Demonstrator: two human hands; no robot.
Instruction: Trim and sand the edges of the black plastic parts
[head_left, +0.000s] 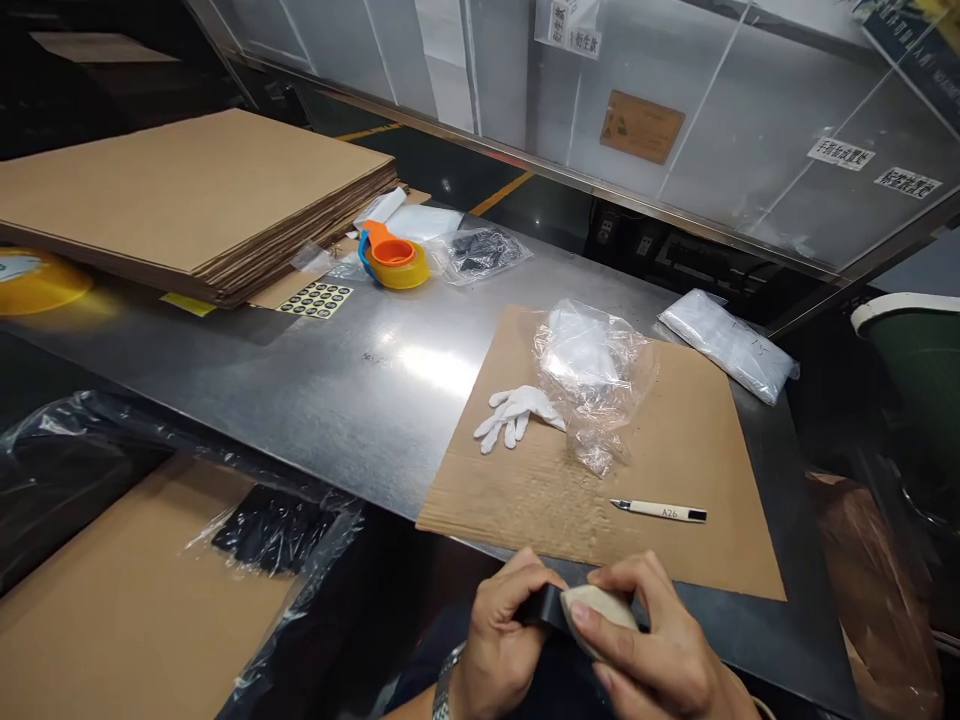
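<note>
Near the front edge of the metal table, my left hand (pixel 504 632) is closed around a small black curved piece (pixel 550 606). My right hand (pixel 660 640) pinches a beige, rounded pad (pixel 600 606) and presses it against the black piece; its exact kind I cannot make out. Just beyond my hands, a cardboard sheet (pixel 690 430) covers part of the table. On it lie a light-handled craft knife (pixel 660 511) marked A26, a white glove (pixel 517 415) and a crumpled clear plastic bag (pixel 592 370) with white material inside.
A tall stack of cardboard sheets (pixel 195 200) stands at the left. Near it are a tape dispenser with yellow tape (pixel 397 265), a sticker sheet (pixel 316 299) and a bag of black items (pixel 484 252). A white packet (pixel 727 340) lies at the right. A plastic-lined carton (pixel 135 600) sits below left.
</note>
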